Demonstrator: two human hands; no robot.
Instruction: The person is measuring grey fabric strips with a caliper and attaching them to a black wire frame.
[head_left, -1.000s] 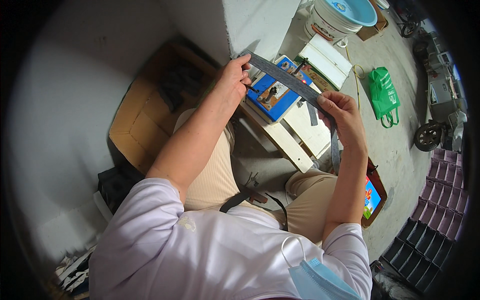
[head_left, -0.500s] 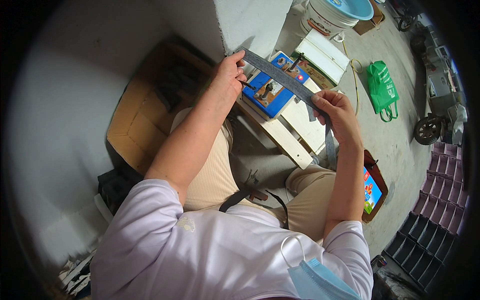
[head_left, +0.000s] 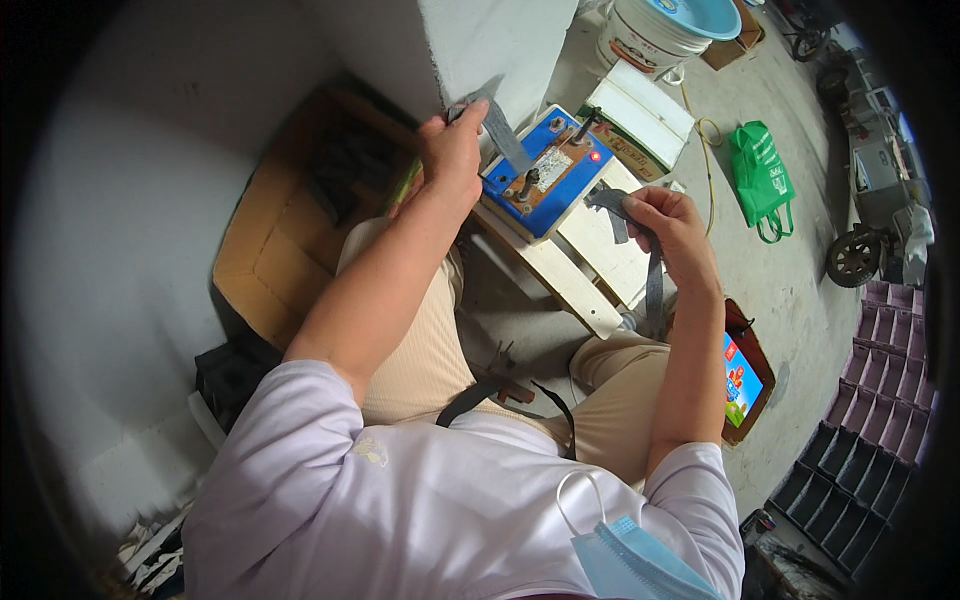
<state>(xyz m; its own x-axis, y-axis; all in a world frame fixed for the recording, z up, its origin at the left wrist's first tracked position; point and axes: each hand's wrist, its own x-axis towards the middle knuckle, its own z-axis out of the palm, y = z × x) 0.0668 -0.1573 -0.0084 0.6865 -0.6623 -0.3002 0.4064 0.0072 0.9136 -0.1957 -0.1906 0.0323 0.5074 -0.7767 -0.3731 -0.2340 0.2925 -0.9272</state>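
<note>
Head view: left hand (head_left: 452, 150) pinches one grey strap (head_left: 497, 125) by the wall corner (head_left: 470, 60); right hand (head_left: 672, 225) grips another (dangling end) (head_left: 652, 280), flanking the blue battery (head_left: 548, 170) on white boards (head_left: 585, 265).

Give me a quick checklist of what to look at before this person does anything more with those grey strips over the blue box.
1. Left hand grips a grey strip: ok.
2. Right hand grips the other grey strip: ok.
3. Strips joined across the blue box: not ok, they show as two separate pieces.
4. Blue box resting flat on the white board: ok.
5. Small red light on the box lit: ok.
6. Strip ends clean and undamaged: cannot tell.
</note>
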